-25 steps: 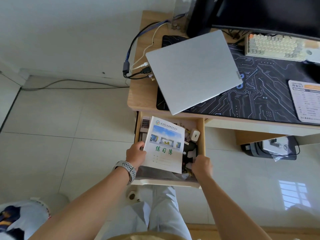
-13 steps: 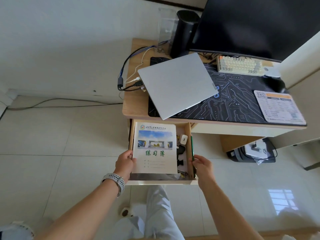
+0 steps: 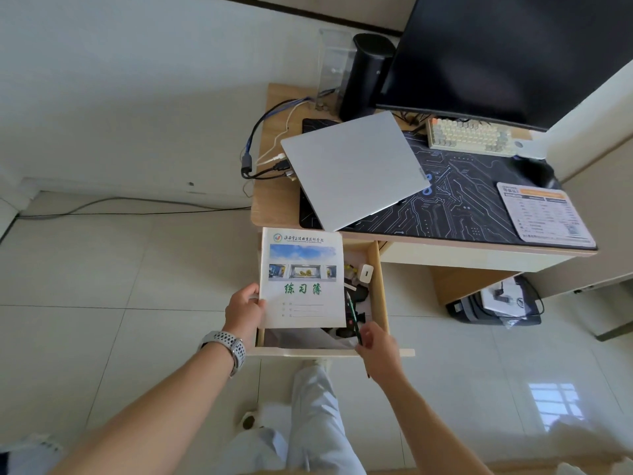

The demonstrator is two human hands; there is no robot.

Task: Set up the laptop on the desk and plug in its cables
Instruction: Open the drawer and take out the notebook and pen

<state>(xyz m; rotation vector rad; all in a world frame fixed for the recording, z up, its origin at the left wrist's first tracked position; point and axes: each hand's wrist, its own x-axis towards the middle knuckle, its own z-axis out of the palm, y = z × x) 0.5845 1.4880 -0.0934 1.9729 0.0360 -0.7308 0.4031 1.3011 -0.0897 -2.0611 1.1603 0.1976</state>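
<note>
A closed silver laptop (image 3: 354, 169) lies at an angle on the dark desk mat (image 3: 445, 207), at the left end of the wooden desk (image 3: 270, 200). Several cables (image 3: 265, 162) run to its left edge, their plugs at its ports. Below the desk an open drawer (image 3: 382, 289) holds small items and a white adapter (image 3: 365, 272). My left hand (image 3: 244, 310) holds a white exercise book (image 3: 302, 279) by its left edge over the drawer. My right hand (image 3: 378, 341) grips a dark green pen (image 3: 352, 317) at the drawer's front right corner.
A black monitor (image 3: 507, 53), a black speaker (image 3: 368, 73) and a cream keyboard (image 3: 469, 137) stand at the back of the desk. A printed card (image 3: 544, 214) lies on the mat's right. A black bag (image 3: 496, 303) sits on the tiled floor under the desk.
The exercise book has turned upright and shifted left over the drawer. My right hand has lifted a green pen out of the drawer. The view has pulled back and up.
</note>
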